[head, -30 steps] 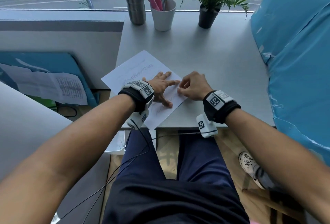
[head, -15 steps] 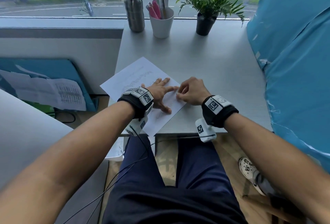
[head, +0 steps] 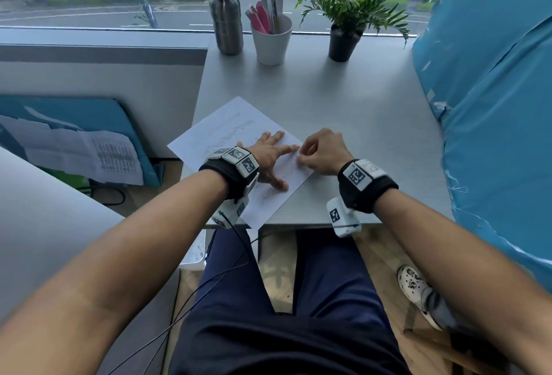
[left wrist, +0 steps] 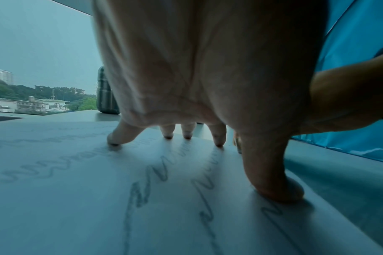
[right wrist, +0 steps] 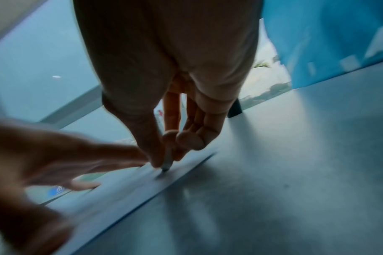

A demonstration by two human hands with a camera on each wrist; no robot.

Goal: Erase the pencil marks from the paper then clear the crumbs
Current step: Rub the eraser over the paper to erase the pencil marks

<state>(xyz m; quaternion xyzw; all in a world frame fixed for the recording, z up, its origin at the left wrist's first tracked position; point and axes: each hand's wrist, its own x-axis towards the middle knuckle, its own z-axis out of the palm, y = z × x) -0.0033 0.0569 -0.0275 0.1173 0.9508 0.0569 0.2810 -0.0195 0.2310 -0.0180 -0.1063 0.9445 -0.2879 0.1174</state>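
A white paper [head: 227, 135] with wavy pencil marks [left wrist: 142, 189] lies at an angle near the grey table's front edge. My left hand [head: 277, 159] rests flat on it with fingers spread, and its fingertips [left wrist: 217, 141] press the sheet down. My right hand [head: 304, 156] sits at the paper's right edge, just off the left index finger. Its thumb and fingers pinch a small eraser [right wrist: 167, 162] whose tip touches the paper. The right wrist view is blurred. I see no crumbs clearly.
At the back of the table [head: 343, 100] stand a steel bottle [head: 225, 19], a white cup of pens [head: 271, 40] and a potted plant [head: 346, 16]. A blue covered wall [head: 493, 106] borders the right side. The paper's near corner overhangs the table's front edge [head: 298, 221].
The head view has shifted, so the table sits lower in the picture. The left hand stays flat on the paper. The right hand keeps its pinch at the paper's right edge, shifting only slightly.
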